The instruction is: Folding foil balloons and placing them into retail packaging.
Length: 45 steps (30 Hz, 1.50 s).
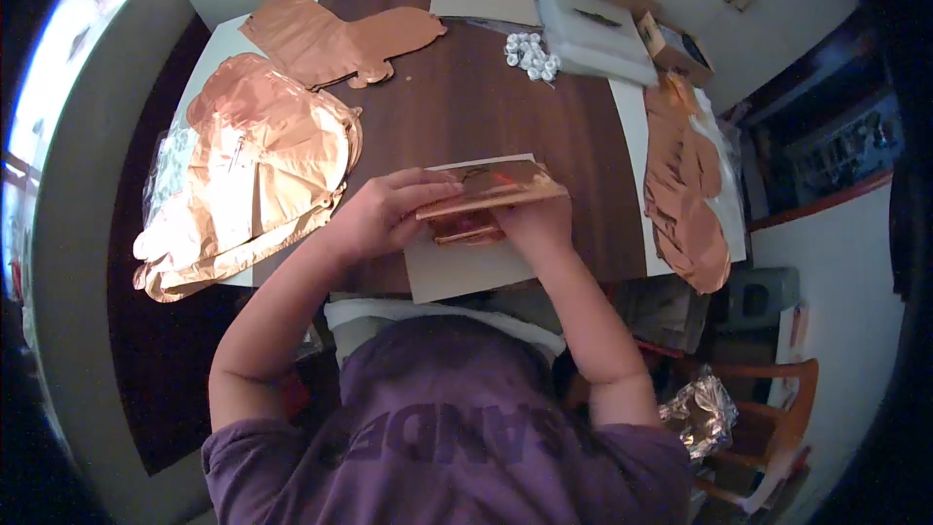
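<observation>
A folded copper-coloured foil balloon (491, 196) is held between my hands, bent into a flat packet with a loose fold hanging beneath. My left hand (394, 209) grips its left end, fingers over the top. At the other end, my right hand (537, 226) reaches under and around the packet, its fingers mostly hidden. Below it, a pale card sheet (442, 272) lies at the table's near edge. A pile of shiny flat foil balloons (258, 156) spreads on the left. Behind that pile are more flat copper balloons (335, 39).
Small white rolls (531, 56) cluster at the back of the brown table (418, 117). Beside them stand a translucent white box (603, 39) and an open cardboard box (675, 49). More copper balloons (685, 185) lie along the right edge. Crumpled silver foil (702, 415) rests on a wooden chair (792, 399).
</observation>
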Tool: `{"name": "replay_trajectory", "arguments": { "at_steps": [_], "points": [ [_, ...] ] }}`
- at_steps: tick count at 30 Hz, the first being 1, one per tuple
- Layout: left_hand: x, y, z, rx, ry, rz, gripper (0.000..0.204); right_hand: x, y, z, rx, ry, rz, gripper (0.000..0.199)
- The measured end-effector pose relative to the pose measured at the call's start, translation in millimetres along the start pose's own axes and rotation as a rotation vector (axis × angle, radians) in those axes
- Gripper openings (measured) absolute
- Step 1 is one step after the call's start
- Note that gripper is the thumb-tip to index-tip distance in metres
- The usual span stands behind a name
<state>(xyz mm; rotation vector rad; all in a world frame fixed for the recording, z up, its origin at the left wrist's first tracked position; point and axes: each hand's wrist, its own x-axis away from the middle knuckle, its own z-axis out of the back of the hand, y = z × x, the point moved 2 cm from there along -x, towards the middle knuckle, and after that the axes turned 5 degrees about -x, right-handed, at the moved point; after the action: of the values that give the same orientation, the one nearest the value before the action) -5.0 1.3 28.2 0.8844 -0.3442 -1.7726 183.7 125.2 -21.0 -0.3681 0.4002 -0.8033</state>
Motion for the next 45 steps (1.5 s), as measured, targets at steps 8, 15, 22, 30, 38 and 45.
{"name": "replay_trajectory", "arguments": {
  "at_steps": [8,15,22,30,38,45],
  "points": [
    [6,-15,-14,-0.289,-0.092,-0.338,0.041,19,36,61,-0.042,0.137,0.109,0.027],
    [-3,13,-5,-0.437,-0.295,-0.238,0.064,-9,1,37,-0.078,-0.143,0.336,0.050],
    [-1,14,-47,-0.555,-0.126,0.115,0.098,9,-8,16,0.056,-0.307,0.263,0.068],
    [14,10,-67,-0.548,-0.131,0.116,0.099,27,-5,12,0.114,-0.221,0.290,0.072],
    [19,8,-70,-0.565,-0.229,0.184,0.106,54,23,29,-0.608,0.244,0.118,0.037],
    [22,38,-77,-0.489,-0.181,0.160,0.103,214,49,6,-1.167,-0.093,-0.658,0.009]
  ]
}}
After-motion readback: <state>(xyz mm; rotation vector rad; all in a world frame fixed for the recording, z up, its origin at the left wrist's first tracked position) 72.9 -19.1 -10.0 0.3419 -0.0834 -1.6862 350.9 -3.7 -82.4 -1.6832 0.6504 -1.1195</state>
